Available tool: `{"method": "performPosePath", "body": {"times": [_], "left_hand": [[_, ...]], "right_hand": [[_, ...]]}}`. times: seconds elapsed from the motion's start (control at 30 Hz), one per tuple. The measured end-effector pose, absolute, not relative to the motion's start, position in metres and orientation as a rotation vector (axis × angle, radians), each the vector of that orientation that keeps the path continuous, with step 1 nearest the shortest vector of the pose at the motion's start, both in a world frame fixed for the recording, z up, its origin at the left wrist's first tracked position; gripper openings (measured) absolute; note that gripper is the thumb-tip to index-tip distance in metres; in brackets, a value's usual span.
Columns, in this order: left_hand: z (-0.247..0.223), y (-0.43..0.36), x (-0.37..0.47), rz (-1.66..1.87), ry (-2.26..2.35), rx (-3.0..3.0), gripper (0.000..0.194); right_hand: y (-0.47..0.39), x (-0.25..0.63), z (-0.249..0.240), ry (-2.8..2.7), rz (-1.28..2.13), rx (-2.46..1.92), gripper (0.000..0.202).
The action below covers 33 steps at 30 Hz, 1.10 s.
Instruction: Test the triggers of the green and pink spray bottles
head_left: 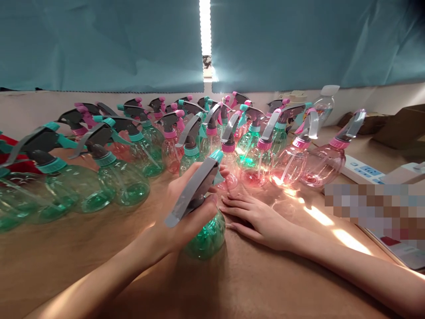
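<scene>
My left hand [186,221] is wrapped round the neck and trigger head of a green spray bottle [206,239]. This bottle has a grey head with a teal nozzle, and its clear green body stands on the brown table [252,283]. Flat on the tabletop, just right of that bottle, lies my right hand [259,217] with its fingers stretched out and nothing in it. Beyond my fingertips stands a pink spray bottle [229,166] with a pink collar. My left fingers hide part of the held bottle's neck.
Several green spray bottles [124,181] stand at the left, and pink spray bottles [323,161] at the right. A clear bottle with a white cap [327,104] is behind them. Far right are a white device with blue buttons [365,170] and a cardboard box [395,126].
</scene>
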<state>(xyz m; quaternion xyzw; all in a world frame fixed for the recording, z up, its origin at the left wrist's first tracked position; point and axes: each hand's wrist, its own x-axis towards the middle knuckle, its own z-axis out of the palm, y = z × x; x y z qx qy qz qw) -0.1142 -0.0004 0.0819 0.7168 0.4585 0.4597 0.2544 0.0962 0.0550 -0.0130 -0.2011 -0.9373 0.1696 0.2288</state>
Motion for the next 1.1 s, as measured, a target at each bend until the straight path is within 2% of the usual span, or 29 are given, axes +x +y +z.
{"method": "performPosePath", "body": {"times": [0.17, 0.4, 1.1], "left_hand": [[0.0843, 0.0027, -0.1148, 1.188, 1.254, 1.925, 0.023], [0.0885, 0.0049, -0.1131, 1.229, 1.178, 1.923, 0.038], [0.0865, 0.0034, -0.1171, 1.248, 1.208, 1.985, 0.042]], "right_hand": [[0.0554, 0.0969, -0.0127, -2.584, 0.477, -0.562, 0.042], [0.0562, 0.0959, -0.011, -2.577, 0.5, -0.554, 0.041], [0.0548, 0.097, -0.012, -2.582, 0.499, -0.583, 0.041]]}}
